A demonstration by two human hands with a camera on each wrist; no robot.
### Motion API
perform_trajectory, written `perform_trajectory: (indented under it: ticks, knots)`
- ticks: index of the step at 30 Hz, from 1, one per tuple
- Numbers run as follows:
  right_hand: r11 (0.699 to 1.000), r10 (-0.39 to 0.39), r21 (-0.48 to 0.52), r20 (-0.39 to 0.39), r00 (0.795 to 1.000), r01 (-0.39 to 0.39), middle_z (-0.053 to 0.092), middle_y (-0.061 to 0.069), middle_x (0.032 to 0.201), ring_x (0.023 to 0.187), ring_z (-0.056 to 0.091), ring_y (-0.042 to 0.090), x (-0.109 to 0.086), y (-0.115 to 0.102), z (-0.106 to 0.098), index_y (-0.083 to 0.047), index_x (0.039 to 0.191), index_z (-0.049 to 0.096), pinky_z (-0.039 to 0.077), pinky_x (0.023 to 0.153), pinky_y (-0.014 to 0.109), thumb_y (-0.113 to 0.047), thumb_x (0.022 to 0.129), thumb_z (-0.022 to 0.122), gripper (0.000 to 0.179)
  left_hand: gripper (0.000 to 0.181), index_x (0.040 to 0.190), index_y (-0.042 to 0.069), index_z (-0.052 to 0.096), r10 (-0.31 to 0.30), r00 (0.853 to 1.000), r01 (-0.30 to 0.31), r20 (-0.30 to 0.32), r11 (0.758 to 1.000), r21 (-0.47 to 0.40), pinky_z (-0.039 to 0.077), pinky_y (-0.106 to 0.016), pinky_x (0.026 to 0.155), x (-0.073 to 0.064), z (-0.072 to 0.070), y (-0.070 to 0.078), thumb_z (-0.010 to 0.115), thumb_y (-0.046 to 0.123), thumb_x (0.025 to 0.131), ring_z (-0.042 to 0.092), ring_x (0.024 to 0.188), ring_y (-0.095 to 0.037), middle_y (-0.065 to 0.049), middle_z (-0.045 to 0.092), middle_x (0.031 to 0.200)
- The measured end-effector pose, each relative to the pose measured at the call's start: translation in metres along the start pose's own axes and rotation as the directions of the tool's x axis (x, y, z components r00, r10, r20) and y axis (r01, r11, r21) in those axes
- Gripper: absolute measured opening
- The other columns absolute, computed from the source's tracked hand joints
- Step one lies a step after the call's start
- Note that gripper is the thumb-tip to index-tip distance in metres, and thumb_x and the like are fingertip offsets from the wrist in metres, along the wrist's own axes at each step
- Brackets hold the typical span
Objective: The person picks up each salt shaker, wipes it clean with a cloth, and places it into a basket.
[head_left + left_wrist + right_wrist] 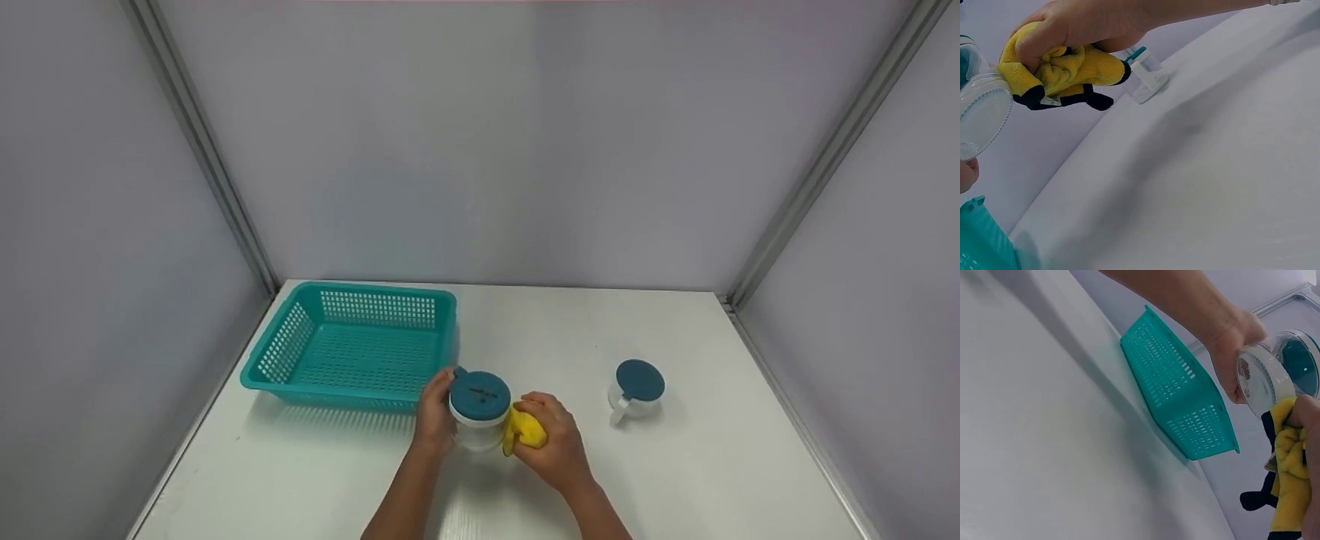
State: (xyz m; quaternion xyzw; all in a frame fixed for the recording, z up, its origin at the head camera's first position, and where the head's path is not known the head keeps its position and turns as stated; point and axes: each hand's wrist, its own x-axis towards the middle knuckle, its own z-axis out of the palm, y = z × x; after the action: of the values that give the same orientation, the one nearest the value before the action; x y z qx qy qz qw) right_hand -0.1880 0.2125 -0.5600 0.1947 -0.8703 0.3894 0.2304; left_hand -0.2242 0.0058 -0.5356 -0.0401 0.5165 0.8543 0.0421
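Off the table, my left hand (pixel 435 414) grips a clear jar (pixel 480 396) with a dark blue lid by its left side. A small tab on the lid's edge lies near those fingers. My right hand (pixel 556 444) holds a bunched yellow cloth (pixel 529 429) against the jar's right side. Black edging shows on the cloth (pixel 1072 67) in the left wrist view, where only part of the jar (pixel 985 115) is in frame. The right wrist view shows the jar's ribbed round base (pixel 1258 379) turned toward the camera, with the cloth (pixel 1292 467) touching it near the rim.
A teal plastic basket (pixel 337 399) with perforated walls stands on the left of the white table (pixel 720 480), close by my left hand. To the right stands a second clear jar (pixel 640 381) with a blue lid and a white handle. Grey panels (pixel 495 150) enclose the back and sides.
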Motion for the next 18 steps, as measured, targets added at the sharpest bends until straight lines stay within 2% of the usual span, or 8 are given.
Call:
perform_trajectory:
  ticks: [2,7,9,18]
  knots:
    - [1.000,-0.002,-0.004,0.000,1.000,0.002,0.053,-0.014,0.118,0.105,0.052,0.006,0.0003,0.0010,-0.0011,-0.033,0.113,0.060,0.048,0.090,0.035,-0.019,0.068,0.082,0.052,0.029,0.115,0.009,0.057,0.004,1.000,-0.004,0.013,1.000,0.010,0.021,-0.049,0.111,0.0000,0.0005,0.0001,0.040,0.028,0.099,0.032,0.132,-0.027,-0.004,0.054,0.119]
    - [1.000,0.013,0.006,0.006,1.000,-0.013,0.054,-0.011,0.118,0.106,0.052,0.009,0.0009,0.0013,-0.0040,-0.031,0.114,0.060,0.047,0.090,0.039,-0.020,0.069,0.082,0.051,0.036,0.125,0.006,0.053,-0.022,1.000,0.022,0.021,1.000,0.009,0.022,-0.048,0.111,-0.0009,0.0018,-0.0016,0.042,0.028,0.099,0.032,0.134,-0.026,-0.007,0.051,0.129]
    - [1.000,0.024,0.016,0.004,1.000,-0.024,0.054,-0.010,0.119,0.106,0.052,0.009,0.0013,0.0013,-0.0052,-0.031,0.114,0.061,0.047,0.091,0.039,-0.019,0.070,0.081,0.050,0.036,0.125,0.009,0.055,-0.037,0.999,0.037,0.023,0.999,0.015,0.022,-0.048,0.111,-0.0008,0.0022,-0.0025,0.043,0.030,0.098,0.033,0.134,-0.024,-0.003,0.052,0.130]
    - [0.999,-0.007,0.052,-0.057,0.998,0.010,0.055,-0.009,0.119,0.105,0.053,0.010,0.0057,0.0001,-0.0089,-0.030,0.114,0.060,0.047,0.094,0.029,-0.015,0.071,0.081,0.050,0.030,0.115,0.014,0.059,-0.056,0.995,0.056,0.081,0.998,0.002,0.033,-0.040,0.104,0.0074,0.0053,-0.0043,0.039,0.028,0.099,0.045,0.114,-0.019,0.002,0.057,0.115]
